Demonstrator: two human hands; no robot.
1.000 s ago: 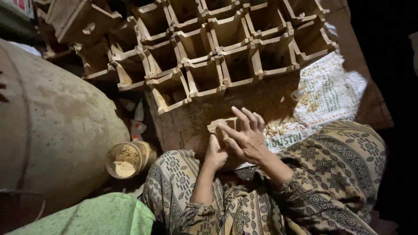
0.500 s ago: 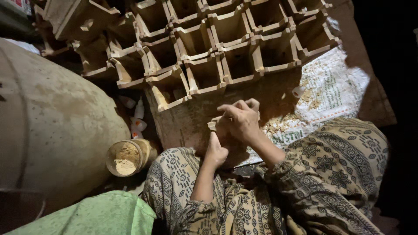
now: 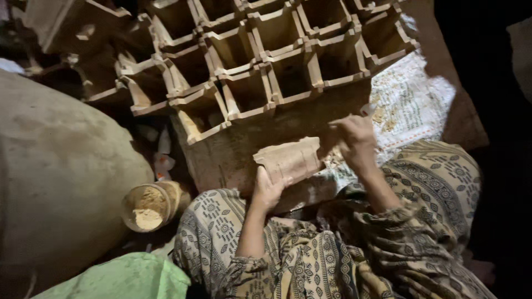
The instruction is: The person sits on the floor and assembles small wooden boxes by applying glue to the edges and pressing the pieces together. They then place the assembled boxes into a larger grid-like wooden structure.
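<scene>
My left hand [image 3: 270, 190] grips the lower left end of a flat, ridged wooden piece [image 3: 288, 158], held in front of a wooden block. My right hand [image 3: 354, 137] is at the piece's right end, fingers curled by its edge; contact is hard to tell. Both forearms rise from my lap, which is covered in patterned beige and black cloth [image 3: 310, 254].
A wooden lattice of open square cells [image 3: 266, 61] lies just beyond the hands. A large rounded grey sack [image 3: 55, 177] fills the left. A small tub of tan powder [image 3: 148, 206] sits beside my left knee. Printed sheet [image 3: 410, 105] lies at right, green cloth [image 3: 122, 279] bottom left.
My right hand has slid off to the right end, uncovering the ridged wooden piece. The view has come closer and shifted slightly.
</scene>
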